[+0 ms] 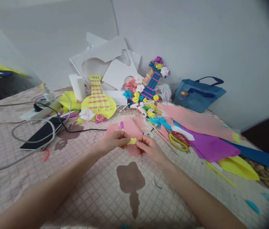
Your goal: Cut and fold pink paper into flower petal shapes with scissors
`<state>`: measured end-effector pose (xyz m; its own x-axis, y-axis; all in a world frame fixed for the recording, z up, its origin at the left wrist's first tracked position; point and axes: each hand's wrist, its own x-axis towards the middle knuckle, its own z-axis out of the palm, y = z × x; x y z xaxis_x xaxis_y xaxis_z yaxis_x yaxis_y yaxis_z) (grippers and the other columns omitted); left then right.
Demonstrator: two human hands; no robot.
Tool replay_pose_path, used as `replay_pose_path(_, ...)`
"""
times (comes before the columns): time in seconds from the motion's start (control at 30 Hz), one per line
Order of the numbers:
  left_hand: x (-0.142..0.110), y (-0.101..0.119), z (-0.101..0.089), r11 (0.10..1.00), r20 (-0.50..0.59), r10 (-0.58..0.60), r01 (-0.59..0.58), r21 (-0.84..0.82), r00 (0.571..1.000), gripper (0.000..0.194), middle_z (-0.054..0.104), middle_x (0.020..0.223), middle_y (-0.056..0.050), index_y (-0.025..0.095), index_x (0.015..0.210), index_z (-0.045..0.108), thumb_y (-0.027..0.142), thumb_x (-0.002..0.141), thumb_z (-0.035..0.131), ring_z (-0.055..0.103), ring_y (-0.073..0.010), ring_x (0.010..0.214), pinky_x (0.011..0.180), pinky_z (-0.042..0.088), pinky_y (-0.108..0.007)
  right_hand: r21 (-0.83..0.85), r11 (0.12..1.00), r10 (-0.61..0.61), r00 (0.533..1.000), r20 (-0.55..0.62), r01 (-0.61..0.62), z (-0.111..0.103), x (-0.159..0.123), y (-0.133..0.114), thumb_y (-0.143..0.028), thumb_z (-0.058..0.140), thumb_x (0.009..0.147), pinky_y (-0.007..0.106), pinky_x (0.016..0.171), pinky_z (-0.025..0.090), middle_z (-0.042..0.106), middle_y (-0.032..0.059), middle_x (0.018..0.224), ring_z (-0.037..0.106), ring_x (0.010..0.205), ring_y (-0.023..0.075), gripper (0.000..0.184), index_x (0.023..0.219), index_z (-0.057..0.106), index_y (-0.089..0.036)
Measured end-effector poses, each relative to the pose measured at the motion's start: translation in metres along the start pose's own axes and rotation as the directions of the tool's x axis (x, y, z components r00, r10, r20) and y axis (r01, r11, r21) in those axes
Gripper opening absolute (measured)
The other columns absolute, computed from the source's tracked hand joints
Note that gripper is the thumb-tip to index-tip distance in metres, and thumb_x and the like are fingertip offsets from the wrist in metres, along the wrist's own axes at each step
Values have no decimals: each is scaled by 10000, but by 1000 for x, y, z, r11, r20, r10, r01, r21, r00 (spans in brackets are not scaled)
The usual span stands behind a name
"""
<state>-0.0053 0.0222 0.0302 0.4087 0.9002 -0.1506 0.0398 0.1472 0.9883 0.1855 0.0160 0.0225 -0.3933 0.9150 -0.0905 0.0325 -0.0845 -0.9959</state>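
forearms (63, 181) flank open tablecloth (96, 194); left fingers (124, 140), right fingers (141, 145) pinch edges of yellow strip (132, 141)

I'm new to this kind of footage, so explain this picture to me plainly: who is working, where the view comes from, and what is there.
There is no machine here, just a person's bare hands. The one picture comes from a camera worn on the head, looking forward and down, so the forearms reach in from below.

The left hand and right hand hold a small yellow piece between them. Pink paper lies just behind it on the patterned tablecloth.

Farther back is a yellow guitar-shaped craft with white strings. On the picture's right are yellow scissor handles, a purple sheet and a blue bag; on its left, a white power strip.
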Motion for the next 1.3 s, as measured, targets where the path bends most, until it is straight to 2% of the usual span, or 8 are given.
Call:
replay_pose_path(0.47, 1, -2, 0, 998, 20, -6, 4, 69, 1000, 306, 552, 617, 19, 126, 755, 544, 413, 720, 645, 501, -78, 555, 561, 387, -224, -13, 998, -63, 998, -15, 63, -12, 7, 3, -395, 633, 739, 192, 409, 363, 553, -49, 584, 465, 435, 66, 244, 710, 503, -190)
replay_pose_path(0.57, 2, 0, -3, 998, -19, -7, 8, 62, 1000, 296, 569, 642, 10, 128, 763, 544, 401, 714, 645, 500, -77, 554, 563, 390, -227, -56, 989, -146, 981, -126, 140, -34, 16, -2, -378, 631, 730, 194, 409, 361, 551, -51, 578, 456, 425, 62, 226, 707, 506, -192)
replay_pose_path(0.7, 2, 3, -7, 998, -56, 2, 1, 62, 998, 275, 579, 662, 3, 129, 767, 548, 384, 710, 637, 507, -82, 560, 571, 401, -234, -177, 966, -239, 908, -344, 187, -79, 35, -12, -376, 636, 690, 193, 404, 358, 531, -63, 543, 444, 416, 65, 227, 695, 492, -201)
replay_pose_path(0.87, 2, 8, -9, 997, -95, 19, -11, 75, 995, 264, 586, 638, 4, 136, 744, 542, 382, 710, 633, 513, -85, 547, 569, 413, -237, -243, 959, -244, 861, -446, 146, -136, 65, -16, -359, 659, 629, 188, 396, 338, 521, -67, 508, 433, 407, 63, 247, 660, 476, -196)
replay_pose_path(0.97, 2, 7, -11, 996, -105, 29, -20, 84, 994, 254, 592, 640, 2, 135, 752, 545, 372, 718, 629, 519, -87, 550, 568, 419, -236, -271, 955, -243, 846, -474, 122, -151, 73, -17, -359, 665, 614, 190, 388, 319, 512, -67, 496, 420, 399, 63, 258, 641, 469, -194)
replay_pose_path(1.07, 4, 2, -13, 994, -82, 51, -43, 103, 995, 242, 592, 650, -4, 132, 765, 545, 363, 742, 612, 518, -85, 552, 562, 419, -231, -280, 951, -252, 852, -459, 131, -146, 66, -18, -377, 657, 634, 192, 400, 323, 506, -65, 508, 422, 415, 64, 258, 655, 478, -192)
replay_pose_path(1.2, 4, -3, -9, 974, -70, 139, -124, 189, 988, 240, 599, 738, -26, 131, 836, 554, 359, 773, 595, 534, -99, 610, 577, 433, -238, -258, 952, -254, 897, -362, 166, -108, 38, -23, -399, 633, 698, 198, 442, 363, 517, -56, 556, 463, 466, 74, 239, 720, 510, -195)
replay_pose_path(1.3, 2, -2, 1, 939, -39, 243, -224, 261, 969, 314, 596, 1023, -90, 148, 1007, 552, 359, 780, 605, 576, -161, 880, 723, 466, -277, -204, 965, -195, 971, -137, 165, -69, 13, -25, -382, 608, 752, 201, 432, 359, 544, -45, 601, 453, 450, 68, 207, 751, 514, -198)
